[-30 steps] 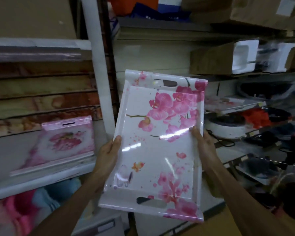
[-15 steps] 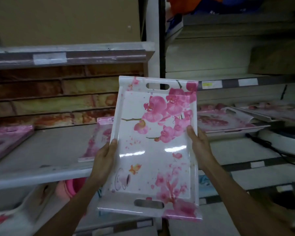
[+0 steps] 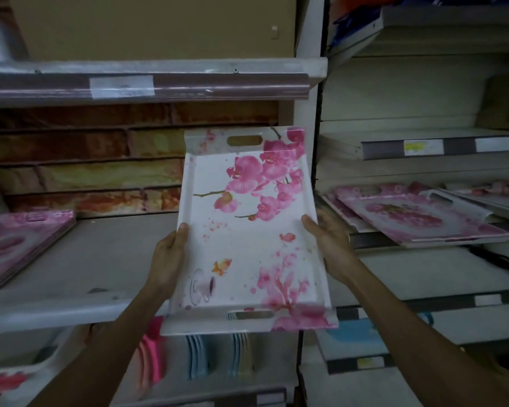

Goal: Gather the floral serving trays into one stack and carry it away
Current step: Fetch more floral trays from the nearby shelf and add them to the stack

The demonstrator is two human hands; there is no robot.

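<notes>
Pink-flowered tray point(image 3: 247, 230) held mid-air before shelves | left hand point(image 3: 168, 257) and right hand point(image 3: 329, 245) grip its side rims | pile left point(image 3: 21, 245), trays right point(image 3: 417, 215) ungathered | early stage

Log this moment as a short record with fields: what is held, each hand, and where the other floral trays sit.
held item: floral serving tray, white with pink orchids, a handle slot at each end, tilted with its printed face to the camera
left hand: grips the tray's left long edge
right hand: grips the tray's right long edge
trays at left: pink stack lying on the grey shelf
trays at right: overlapping pink trays on the right-hand shelf
below: coloured plates standing on edge
</notes>
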